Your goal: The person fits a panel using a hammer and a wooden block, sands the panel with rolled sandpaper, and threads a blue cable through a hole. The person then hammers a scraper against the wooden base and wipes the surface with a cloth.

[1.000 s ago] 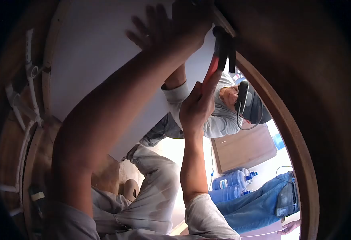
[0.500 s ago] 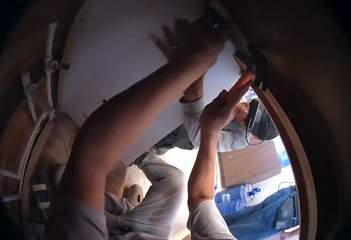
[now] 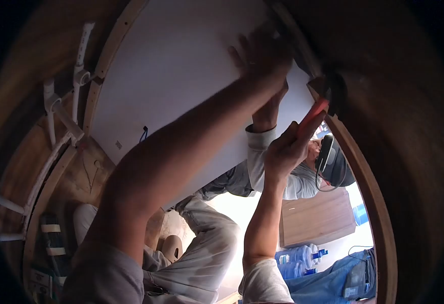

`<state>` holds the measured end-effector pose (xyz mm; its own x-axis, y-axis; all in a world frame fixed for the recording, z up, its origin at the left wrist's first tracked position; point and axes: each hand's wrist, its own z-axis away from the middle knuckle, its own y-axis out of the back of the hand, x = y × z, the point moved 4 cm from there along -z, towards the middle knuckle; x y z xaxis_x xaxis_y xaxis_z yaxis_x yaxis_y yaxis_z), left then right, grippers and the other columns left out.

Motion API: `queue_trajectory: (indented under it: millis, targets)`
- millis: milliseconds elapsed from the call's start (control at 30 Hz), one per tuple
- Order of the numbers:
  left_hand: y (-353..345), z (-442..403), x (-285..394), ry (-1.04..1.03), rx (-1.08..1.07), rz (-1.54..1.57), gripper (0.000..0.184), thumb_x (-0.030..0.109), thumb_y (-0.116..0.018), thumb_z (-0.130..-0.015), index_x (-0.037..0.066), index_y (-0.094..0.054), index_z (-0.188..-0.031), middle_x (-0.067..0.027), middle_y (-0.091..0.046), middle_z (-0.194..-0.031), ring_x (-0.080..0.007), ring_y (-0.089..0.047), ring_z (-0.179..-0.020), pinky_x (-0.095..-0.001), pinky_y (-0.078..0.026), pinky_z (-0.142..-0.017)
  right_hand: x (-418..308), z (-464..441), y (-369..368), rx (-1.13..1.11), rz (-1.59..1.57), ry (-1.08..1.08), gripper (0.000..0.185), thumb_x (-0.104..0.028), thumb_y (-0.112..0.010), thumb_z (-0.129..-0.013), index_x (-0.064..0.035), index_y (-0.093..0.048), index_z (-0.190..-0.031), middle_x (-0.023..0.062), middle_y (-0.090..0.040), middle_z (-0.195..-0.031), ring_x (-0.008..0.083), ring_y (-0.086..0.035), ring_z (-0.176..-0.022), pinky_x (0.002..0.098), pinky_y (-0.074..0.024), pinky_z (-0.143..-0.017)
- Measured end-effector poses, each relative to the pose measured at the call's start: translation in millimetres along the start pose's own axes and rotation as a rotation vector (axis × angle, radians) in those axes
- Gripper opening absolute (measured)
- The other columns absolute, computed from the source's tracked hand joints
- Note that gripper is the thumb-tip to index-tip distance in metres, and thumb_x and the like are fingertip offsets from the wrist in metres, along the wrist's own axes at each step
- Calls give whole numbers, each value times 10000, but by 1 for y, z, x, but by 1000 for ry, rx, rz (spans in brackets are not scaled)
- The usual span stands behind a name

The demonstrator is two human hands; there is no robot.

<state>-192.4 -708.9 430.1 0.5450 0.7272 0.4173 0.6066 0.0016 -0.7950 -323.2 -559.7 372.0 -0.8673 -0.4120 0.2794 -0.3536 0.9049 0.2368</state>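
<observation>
My left hand (image 3: 265, 53) reaches up against the white panel (image 3: 181, 66), near the dark upper end of a wooden frame strip. Its visible fingers are spread, though the hand is dark and blurred. The thumb side is hidden. Lower and to the right, my right hand (image 3: 285, 152) is closed round the orange-red handle of a hammer (image 3: 313, 115). The hammer's dark head sits in shadow beside the wooden frame edge (image 3: 361, 162). Just behind my left forearm, another person's hand (image 3: 266, 112) reaches up to the panel.
A co-worker in a cap (image 3: 336, 162) leans in beyond the opening. White pipes (image 3: 72, 119) run along the left wall. Outside are a brown board (image 3: 315, 218), large blue water bottles (image 3: 298, 258) and a jeans-clad leg (image 3: 318, 281). A short dark cable (image 3: 144, 133) pokes from the panel.
The view has shifted, so most things appear further right and slightly lower. My right hand still grips the hammer, and my left hand stays up by the panel. The cable now shows more clearly.
</observation>
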Motion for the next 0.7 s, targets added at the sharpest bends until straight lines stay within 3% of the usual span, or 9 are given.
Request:
queue_trajectory:
  millis: [100, 133, 233, 300, 367, 433, 467, 567, 700]
  targets:
    - [29, -1, 53, 188, -120, -66, 450, 248, -585, -912, 141, -562, -1349, -163, -626, -1264, -311, -556, -1247, -456, -464, -1010, -3, 0, -3, -10, -24, -7, 591, -21, -495, -988, 33, -250, -1523, 290, -419, -1462, 402, -498, -1296, 405, -445, -1008]
    - [15, -16, 46, 72, -72, 286, 379, 63, -572, -963, -10, -542, -1334, -125, -625, -1232, -227, -634, -1030, -350, -559, -886, -6, -2, -4, 3, -38, 9, 585, -11, -500, -980, 28, -273, -1517, 306, -471, -1405, 429, -539, -1238, 423, -471, -968]
    - [17, -31, 46, 89, -65, 513, 247, 76, -617, -950, -8, -642, -1180, -94, -660, -1101, -188, -627, -957, -336, -563, -820, -7, -2, -6, 16, -56, 49, 587, 8, -492, -973, 23, -275, -1519, 307, -496, -1375, 427, -555, -1212, 427, -485, -946]
    - [18, -44, 35, 99, -145, 601, 310, 58, -619, -942, -18, -554, -1236, -112, -635, -1158, -226, -637, -971, -366, -565, -851, -5, -3, -6, -32, -73, 54, 594, 13, -473, -984, 25, -240, -1531, 289, -392, -1495, 394, -463, -1343, 403, -446, -1020]
    - [20, -51, 27, 120, -194, 801, 386, 40, -624, -930, -25, -487, -1286, -145, -617, -1196, -260, -641, -997, -384, -565, -865, -15, -9, -7, -64, -127, -4, 607, 26, -485, -975, 14, -245, -1532, 307, -416, -1468, 413, -469, -1327, 419, -461, -1006]
    - [25, -52, 34, 200, -173, 592, 551, 34, -634, -916, -16, -364, -1394, -197, -578, -1253, -306, -634, -1040, -408, -561, -892, -18, -12, -9, -109, -168, -75, 612, 25, -495, -971, 9, -251, -1532, 313, -431, -1453, 420, -476, -1316, 425, -467, -998]
    - [27, -52, 40, 237, -162, 485, 637, 31, -639, -909, -12, -302, -1448, -222, -558, -1281, -330, -630, -1062, -420, -559, -905, -19, -14, -11, -36, -115, 50, 612, 19, -502, -969, -2, -263, -1532, 315, -452, -1433, 424, -515, -1277, 423, -491, -965]
    - [33, -59, 48, 221, -131, 481, 806, 44, -673, -888, 4, -177, -1522, -273, -517, -1318, -368, -614, -1097, -449, -555, -927, -22, -15, -12, -7, -78, 81, 674, 30, -525, -956, -90, -243, -1557, 246, -645, -1042, 340, -708, -862, 410, -564, -721]
    - [55, -62, 66, 211, -141, 354, 887, 72, -688, -879, 12, -100, -1541, -265, -487, -1363, -370, -613, -1096, -491, -545, -946, -9, -8, -18, -91, -168, -196, 652, -15, -515, -973, -122, -250, -1559, 219, -663, -976, 313, -702, -766, 431, -549, -656]
